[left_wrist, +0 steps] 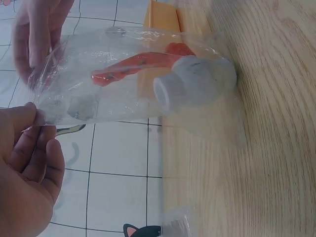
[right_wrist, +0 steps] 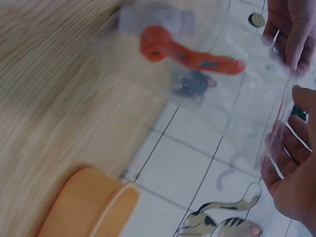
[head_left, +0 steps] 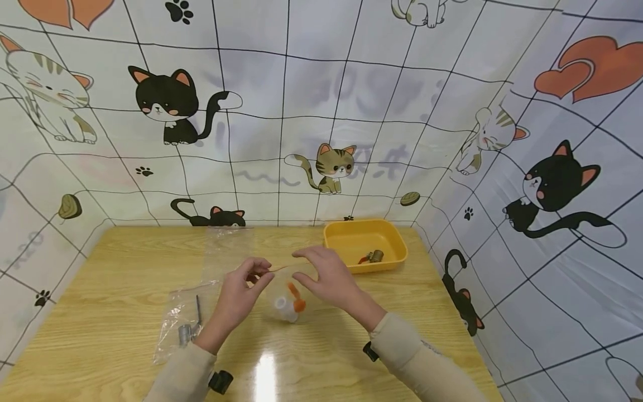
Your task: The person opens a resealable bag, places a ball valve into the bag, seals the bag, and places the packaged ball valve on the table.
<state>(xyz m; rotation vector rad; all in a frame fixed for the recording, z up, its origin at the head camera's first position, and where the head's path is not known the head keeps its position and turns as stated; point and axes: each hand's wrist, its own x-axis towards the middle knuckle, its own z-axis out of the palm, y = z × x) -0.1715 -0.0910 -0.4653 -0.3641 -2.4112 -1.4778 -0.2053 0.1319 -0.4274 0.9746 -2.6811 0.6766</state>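
A clear zip bag [left_wrist: 123, 106] hangs upright over the table, its lower end near the wood. Inside lies a white plastic valve [left_wrist: 197, 81] with an orange lever handle [right_wrist: 192, 58]. My left hand [head_left: 241, 290] pinches the bag's upper edge between thumb and fingers. On the other side, my right hand [head_left: 329, 279] is at the bag's mouth with thumb and forefinger apart. In the right wrist view, this right hand [right_wrist: 294, 168] has its fingers against the film beside the red zip line.
A yellow bin [head_left: 372, 226] at the back right contains a small metal fitting [head_left: 377, 256] with a red part. On the left, another clear bag [head_left: 171, 318] holds a grey metal cylinder [head_left: 185, 335] and a thin dark rod [head_left: 198, 310]. A flat clear bag [head_left: 226, 251] lies behind it.
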